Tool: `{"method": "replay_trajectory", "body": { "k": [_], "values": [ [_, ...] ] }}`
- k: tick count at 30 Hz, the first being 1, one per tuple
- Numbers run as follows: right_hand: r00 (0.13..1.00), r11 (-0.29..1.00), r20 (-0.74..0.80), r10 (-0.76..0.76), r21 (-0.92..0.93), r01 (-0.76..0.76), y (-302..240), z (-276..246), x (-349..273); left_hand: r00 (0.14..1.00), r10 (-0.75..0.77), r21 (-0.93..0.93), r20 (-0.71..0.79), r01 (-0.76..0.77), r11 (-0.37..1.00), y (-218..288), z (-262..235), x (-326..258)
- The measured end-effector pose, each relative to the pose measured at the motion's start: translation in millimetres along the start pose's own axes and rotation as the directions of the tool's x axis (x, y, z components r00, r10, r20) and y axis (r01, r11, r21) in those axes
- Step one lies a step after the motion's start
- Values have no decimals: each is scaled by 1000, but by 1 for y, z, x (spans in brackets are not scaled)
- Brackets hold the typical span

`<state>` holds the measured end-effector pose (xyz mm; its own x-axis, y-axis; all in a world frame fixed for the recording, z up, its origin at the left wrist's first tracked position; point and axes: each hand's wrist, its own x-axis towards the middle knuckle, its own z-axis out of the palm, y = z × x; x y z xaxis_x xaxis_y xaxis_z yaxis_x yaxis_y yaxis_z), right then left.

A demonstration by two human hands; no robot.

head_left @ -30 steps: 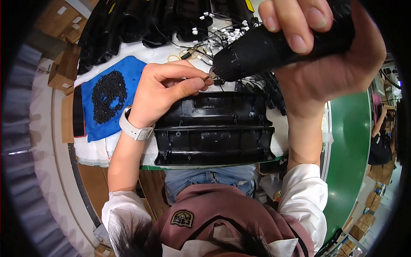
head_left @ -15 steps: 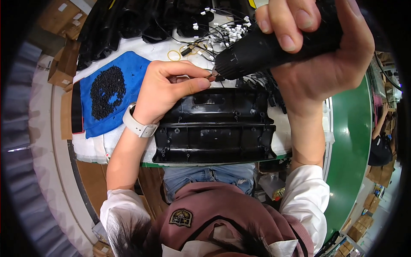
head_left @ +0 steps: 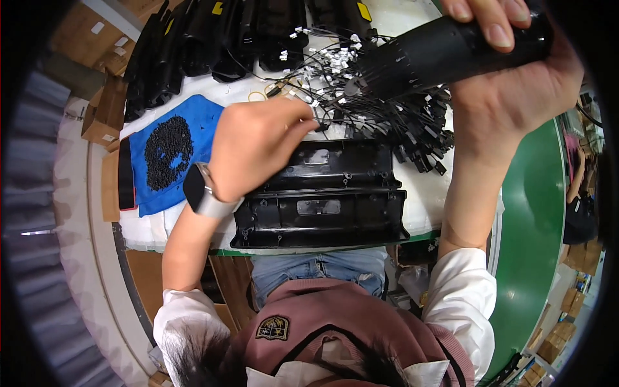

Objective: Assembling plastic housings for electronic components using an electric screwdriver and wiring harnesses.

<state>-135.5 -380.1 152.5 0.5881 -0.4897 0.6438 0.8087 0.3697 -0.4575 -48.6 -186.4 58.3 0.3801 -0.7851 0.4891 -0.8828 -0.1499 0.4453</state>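
High on the right, my right hand (head_left: pixel 509 77) is wrapped round a black electric screwdriver (head_left: pixel 438 57), its tapered nose pointing left over a heap of cables. My left hand (head_left: pixel 258 142), wearing a watch, is closed in a pinch beside the cables, apart from the screwdriver. Whatever its fingertips hold is too small to make out. Below the hands lie two long black plastic shells, a far one (head_left: pixel 361 164) partly behind my left hand and a near one (head_left: pixel 322 222), hollow sides up. Thin black cables (head_left: pixel 412 122) with white connectors (head_left: pixel 335 61) spread under the screwdriver.
Left of my left hand, a blue cloth (head_left: pixel 200 122) carries a pile of small black screws (head_left: pixel 166 155). More black shells (head_left: pixel 213 39) line the table's far side. Cardboard boxes (head_left: pixel 103 109) stand left of the table. On the far right another person (head_left: pixel 580 213) is partly visible.
The screwdriver's tip, which was at my left fingertips, has drawn away to the right and up. My left hand has turned its back upward, still pinched. The view has shifted slightly.
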Motion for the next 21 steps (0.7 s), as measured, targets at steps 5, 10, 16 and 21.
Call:
{"method": "replay_trajectory", "body": {
  "k": [5,10,16,21],
  "values": [
    [999,999,-28,16,52,-14,-7,8,-2,932,-1,391,362,-150,908,-9,30,20],
    [998,998,32,-56,-7,56,-14,8,-1,920,-13,249,392,-92,964,-24,39,24],
    [987,992,129,-93,-72,103,-18,4,0,972,-33,238,232,-23,971,-14,19,22],
    [968,981,219,-119,-122,148,-18,6,-2,941,-285,-24,-184,286,958,-29,-28,7]
  ]
}}
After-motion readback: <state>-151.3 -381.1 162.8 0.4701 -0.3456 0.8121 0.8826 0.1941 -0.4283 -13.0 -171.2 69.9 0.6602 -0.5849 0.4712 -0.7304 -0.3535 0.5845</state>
